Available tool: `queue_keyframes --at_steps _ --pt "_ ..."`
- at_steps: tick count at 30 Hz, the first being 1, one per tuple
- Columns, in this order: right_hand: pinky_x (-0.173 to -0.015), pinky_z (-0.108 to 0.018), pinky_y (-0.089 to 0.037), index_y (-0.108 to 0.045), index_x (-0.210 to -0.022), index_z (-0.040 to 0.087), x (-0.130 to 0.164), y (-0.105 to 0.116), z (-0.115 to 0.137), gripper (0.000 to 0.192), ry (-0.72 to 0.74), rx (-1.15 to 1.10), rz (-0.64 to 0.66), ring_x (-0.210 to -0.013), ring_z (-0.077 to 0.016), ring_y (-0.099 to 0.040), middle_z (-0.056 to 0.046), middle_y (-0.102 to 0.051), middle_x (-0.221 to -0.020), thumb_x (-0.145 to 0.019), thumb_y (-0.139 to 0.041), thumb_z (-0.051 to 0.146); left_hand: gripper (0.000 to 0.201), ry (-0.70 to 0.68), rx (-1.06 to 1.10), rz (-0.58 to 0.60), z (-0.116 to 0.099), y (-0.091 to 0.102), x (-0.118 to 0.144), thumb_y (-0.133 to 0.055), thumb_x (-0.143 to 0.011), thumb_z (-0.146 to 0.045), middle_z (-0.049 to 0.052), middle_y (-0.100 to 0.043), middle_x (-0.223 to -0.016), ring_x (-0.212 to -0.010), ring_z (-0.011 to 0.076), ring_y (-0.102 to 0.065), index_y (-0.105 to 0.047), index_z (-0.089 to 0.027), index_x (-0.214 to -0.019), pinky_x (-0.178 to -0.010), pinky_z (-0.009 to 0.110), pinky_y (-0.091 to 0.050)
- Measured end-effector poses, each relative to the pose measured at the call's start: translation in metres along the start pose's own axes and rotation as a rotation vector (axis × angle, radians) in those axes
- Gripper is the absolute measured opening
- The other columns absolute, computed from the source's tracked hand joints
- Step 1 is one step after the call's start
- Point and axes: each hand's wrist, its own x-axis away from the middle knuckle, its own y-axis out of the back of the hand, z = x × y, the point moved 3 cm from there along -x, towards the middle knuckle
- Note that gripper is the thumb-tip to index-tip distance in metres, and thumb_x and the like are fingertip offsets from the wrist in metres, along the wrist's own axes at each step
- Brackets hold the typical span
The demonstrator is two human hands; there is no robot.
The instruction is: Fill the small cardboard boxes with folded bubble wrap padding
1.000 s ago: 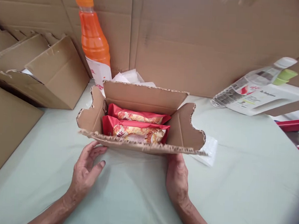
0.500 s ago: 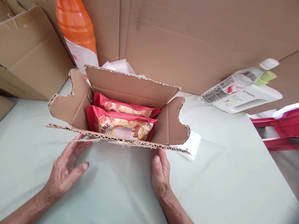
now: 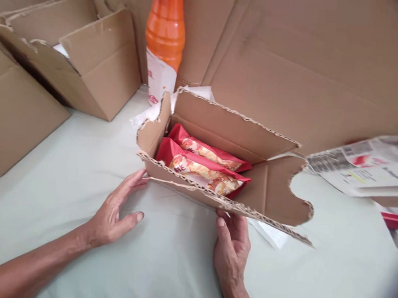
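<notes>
1. A cardboard wall point(image 3: 291, 73) spans the far side.
2. In front of it spreads a table point(image 3: 165, 264) under a pale green cloth, lightly creased.
3. On the left are two brown boxes, a near one point(image 3: 18, 124) and a far one point(image 3: 103, 62), the latter open at the top.
4. Near the middle of the table is the open box point(image 3: 234, 124), its ragged-edged flaps raised, its right end angled nearer than its left.
5. At the far right are a white container point(image 3: 365, 181) and a clear bottle point(image 3: 333, 164), overlapping and blurred.
6. Just beyond the open box's left end stands an orange bottle point(image 3: 165, 34), its top out of view.
7. Inside the open box two red packets point(image 3: 207, 172) lie side by side, one nearer, one farther, towards its left end.
8. The left hand point(image 3: 109, 220) is unclenched, thumb spread, grasping nothing; its fingertips meet the box's near left side.
9. The right hand point(image 3: 231, 250) is at the box's near side, fingers partly hidden beneath the flap; I cannot tell whether it grips.
10. Translucent wrap point(image 3: 271, 234) shows just right of that hand.
</notes>
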Motion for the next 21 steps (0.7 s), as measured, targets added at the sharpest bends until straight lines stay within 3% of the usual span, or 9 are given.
queue_keyframes --at_steps 6,10,15,21 --pt "-0.109 -0.048 -0.046 -0.062 -0.135 0.025 -0.006 0.000 -0.002 0.054 -0.003 -0.119 0.012 -0.119 -0.0256 -0.064 -0.010 -0.067 -0.130 -0.085 -0.078 0.036 0.083 -0.084 -0.115 0.158 -0.009 -0.003 -0.006 -0.061 -0.092 -0.023 0.011 -0.020 -0.172 -0.154 0.0363 -0.032 -0.022 -0.032 -0.164 -0.123 0.055 -0.035" --pt "-0.118 -0.057 -0.037 -0.064 -0.132 0.025 -0.007 -0.002 -0.001 0.053 -0.006 -0.129 -0.007 -0.124 -0.0284 -0.062 -0.010 -0.067 -0.130 -0.083 -0.080 0.035 0.086 -0.104 -0.178 0.189 -0.008 -0.001 -0.006 -0.062 -0.091 -0.025 0.009 -0.016 -0.173 -0.158 0.0377 -0.022 -0.019 -0.035 -0.164 -0.124 0.058 -0.030" --pt "-0.115 -0.060 -0.040 -0.059 -0.138 0.024 -0.006 -0.004 -0.005 0.061 0.018 -0.069 0.017 -0.126 -0.0312 -0.062 -0.014 -0.060 -0.142 -0.083 -0.079 0.038 0.083 -0.102 -0.227 0.246 -0.008 0.003 -0.011 -0.065 -0.089 -0.026 0.008 -0.008 -0.175 -0.159 0.0385 -0.017 -0.026 -0.033 -0.163 -0.126 0.058 -0.026" --pt "-0.116 -0.055 -0.044 -0.054 -0.143 0.026 -0.013 -0.013 -0.005 0.063 0.126 -0.026 0.080 -0.132 -0.0296 -0.059 -0.013 -0.055 -0.148 -0.086 -0.075 0.043 0.073 -0.079 -0.174 0.282 0.000 0.010 -0.017 -0.066 -0.091 -0.035 0.010 -0.007 -0.175 -0.156 0.0375 -0.028 -0.039 -0.030 -0.158 -0.125 0.054 -0.031"
